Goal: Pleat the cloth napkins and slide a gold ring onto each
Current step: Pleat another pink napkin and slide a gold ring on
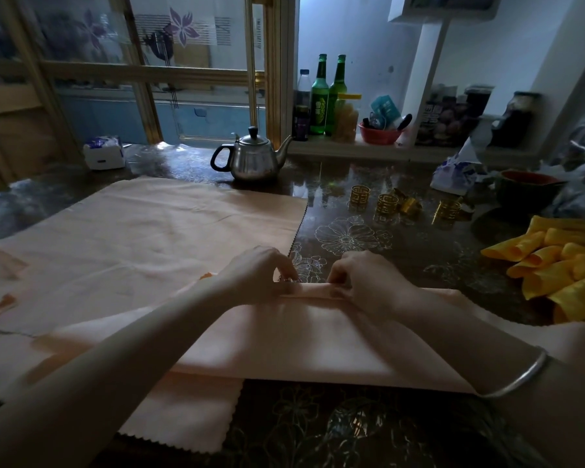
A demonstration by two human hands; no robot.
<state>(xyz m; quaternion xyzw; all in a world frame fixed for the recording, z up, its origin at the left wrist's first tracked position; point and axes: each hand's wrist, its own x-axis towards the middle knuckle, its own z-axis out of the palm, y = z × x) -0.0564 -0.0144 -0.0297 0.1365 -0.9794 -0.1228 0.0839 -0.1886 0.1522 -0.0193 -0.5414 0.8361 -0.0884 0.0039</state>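
A person's left hand (260,271) and right hand (362,278) pinch a narrow raised fold along the far edge of a peach napkin (301,336), fingertips curled onto the cloth and the two hands near each other. The napkin lies at the near side of a dark, flower-patterned table (352,420), partly overlapping a larger peach cloth (166,224) spread flat to the left. A silver bangle (520,376) circles the right wrist.

Beyond the hands, to the right, several gold rings stand loose on the table: one (359,196) upright, a second (385,207) just beside it, a third (448,212) farther right, and a piece (409,204) lying on its side between them. A heap of rolled yellow napkins (561,265) sits at the right edge, none visibly ringed.

A steel teapot (254,157) stands at the back of the table, its lid on. On the shelf behind, a red bowl (380,135) holds a blue packet and a dark-handled tool; a yellow-lidded jar (347,116) shows pale contents; two green bottles (319,96) stand capped. A dark bowl (527,187) with a red inside sits near the rings; whether it holds anything cannot be told.
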